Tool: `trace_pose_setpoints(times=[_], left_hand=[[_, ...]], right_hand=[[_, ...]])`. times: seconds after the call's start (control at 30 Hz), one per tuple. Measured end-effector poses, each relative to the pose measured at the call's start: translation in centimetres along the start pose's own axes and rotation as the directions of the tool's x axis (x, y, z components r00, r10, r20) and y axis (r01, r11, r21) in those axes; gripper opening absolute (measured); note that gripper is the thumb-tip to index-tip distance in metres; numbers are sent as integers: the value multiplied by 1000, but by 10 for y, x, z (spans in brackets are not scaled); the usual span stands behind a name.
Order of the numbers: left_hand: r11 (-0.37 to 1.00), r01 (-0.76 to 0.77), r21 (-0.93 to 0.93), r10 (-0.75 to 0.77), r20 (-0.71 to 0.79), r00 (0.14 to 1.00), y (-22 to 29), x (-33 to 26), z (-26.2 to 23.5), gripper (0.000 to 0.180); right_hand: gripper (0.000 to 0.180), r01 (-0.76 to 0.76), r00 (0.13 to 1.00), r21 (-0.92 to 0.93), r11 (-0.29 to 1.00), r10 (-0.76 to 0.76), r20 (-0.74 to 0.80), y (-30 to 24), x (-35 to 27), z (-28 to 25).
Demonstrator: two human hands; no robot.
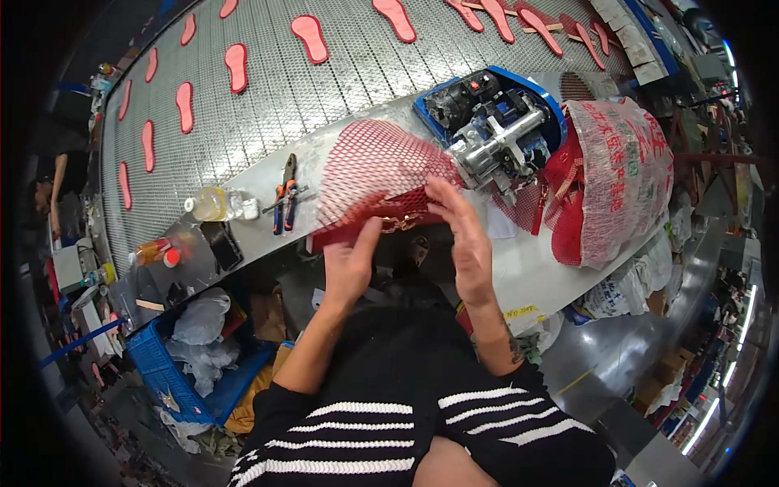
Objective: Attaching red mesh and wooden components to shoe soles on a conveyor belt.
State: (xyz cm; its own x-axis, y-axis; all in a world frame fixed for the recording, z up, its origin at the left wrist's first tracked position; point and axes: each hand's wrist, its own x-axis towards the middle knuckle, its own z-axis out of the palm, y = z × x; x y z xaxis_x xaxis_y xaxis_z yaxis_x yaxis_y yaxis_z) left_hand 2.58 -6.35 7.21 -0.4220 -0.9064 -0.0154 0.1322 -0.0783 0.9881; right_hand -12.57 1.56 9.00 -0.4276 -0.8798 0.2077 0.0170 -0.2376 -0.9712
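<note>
The red mesh piece (375,162) lies on the bench (519,272), left of the blue-cased machine (495,122). The left hand (347,268) extends its fingers beneath; the right hand (469,243), fingers slightly parted, is at its right edge. Grip: indeterminable.

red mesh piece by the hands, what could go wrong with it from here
The red mesh piece spreads right beside the exposed metal parts of the blue-cased machine, so it might snag there.

The gold-coloured chain is near the front edge of the bench and could slip over.

The pliers lie close by and might catch the mesh.
</note>
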Motion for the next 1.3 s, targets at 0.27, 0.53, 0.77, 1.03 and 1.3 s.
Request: trace_pose_setpoints(times=[0.27,0.53,0.77,1.03,1.3], left_hand=[[363,-683,634,421,542,727,86,-19,46,41],[177,-783,596,472,647,599,97,-58,74,34],[174,-840,514,530,669,520,85,-69,91,28],[168,-837,521,497,688,529,86,-72,97,34],[527,-665,529,325,598,733,93,-56,98,31]], right_hand=[[116,-286,951,711,643,281,129,-31,-55,-25],[119,95,991,867,490,32,-127,-69,-52,-42],[118,177,979,846,503,1,-206,-86,-54,-55],[118,186,970,830,526,39,-242,-98,-57,-65],[113,12,997,990,139,-78,-1,-69,-49,-71]])
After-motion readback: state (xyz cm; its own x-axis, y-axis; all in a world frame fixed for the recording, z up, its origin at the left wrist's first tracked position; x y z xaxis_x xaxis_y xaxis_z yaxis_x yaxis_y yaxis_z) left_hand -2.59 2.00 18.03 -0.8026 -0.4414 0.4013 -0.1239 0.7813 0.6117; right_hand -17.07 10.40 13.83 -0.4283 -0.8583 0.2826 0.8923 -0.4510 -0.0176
